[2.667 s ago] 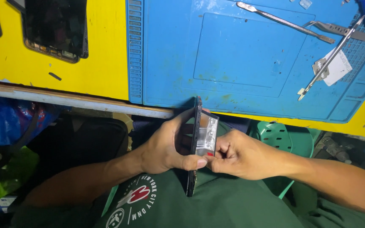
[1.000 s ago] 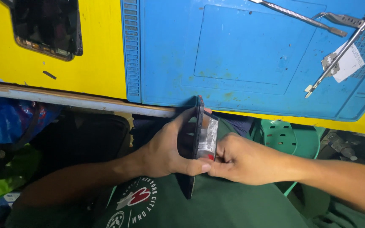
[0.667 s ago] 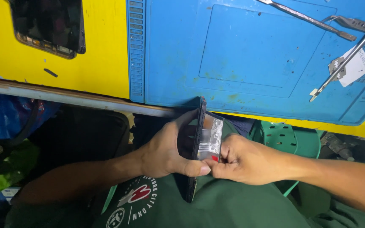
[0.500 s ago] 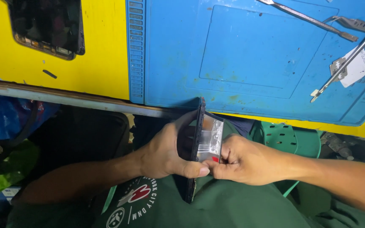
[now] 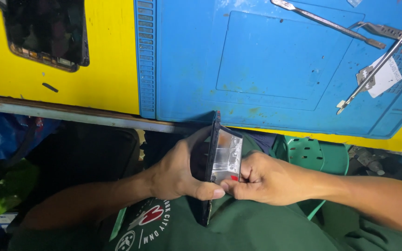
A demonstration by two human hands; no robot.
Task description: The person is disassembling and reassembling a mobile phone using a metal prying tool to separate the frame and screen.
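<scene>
While the left hand grips a dark phone held on edge in the lower middle of the frame, its fingers wrapped around the back and the thumb pressed on the near side, the right hand meets it from the right with its fingers pinched on the lower corner of a clear plastic film that bears a small red tab. The film stands partly lifted off the phone's face, tilted away from it at the top. Both hands hover just below the front edge of the table, above a green shirt. On the table lies a blue work mat filling the upper middle and right of the frame. In the upper right, a metal pry tool and tweezers rest on the mat beside a small white card. In the upper left, a second dark device lies on the yellow surface. A green plastic stool shows at right below the table.
</scene>
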